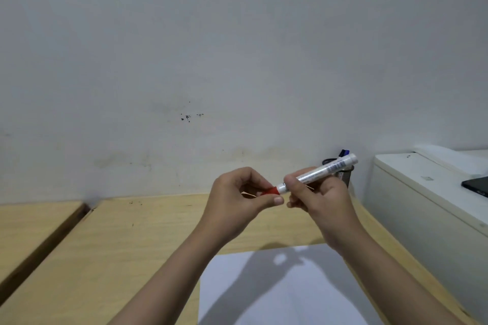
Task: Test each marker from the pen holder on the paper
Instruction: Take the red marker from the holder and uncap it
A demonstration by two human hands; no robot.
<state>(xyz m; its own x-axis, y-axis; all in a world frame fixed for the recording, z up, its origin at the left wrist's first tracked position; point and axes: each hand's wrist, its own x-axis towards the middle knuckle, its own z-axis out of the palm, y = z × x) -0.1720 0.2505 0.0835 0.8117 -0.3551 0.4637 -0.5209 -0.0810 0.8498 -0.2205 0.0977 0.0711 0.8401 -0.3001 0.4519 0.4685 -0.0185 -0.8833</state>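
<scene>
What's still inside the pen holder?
The mesh pen holder sits behind the right hand, mostly hidden. One blue-capped marker sticks out above the rim; anything deeper is covered.

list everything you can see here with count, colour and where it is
marker: 1, white barrel with red cap, held in the air above the table
red cap: 1, red, on the marker's left end
paper: 1 sheet, white, on the table below the hands
pen holder: 1, dark mesh, by the wall behind the right hand, a blue-capped marker standing in it
table: 1, light wood
white unit: 1, white, at the right edge, a dark flat object on top
wall: 1, pale grey, a few dark specks
left hand: 1, pinching the red cap
right hand: 1, gripping the barrel
</scene>
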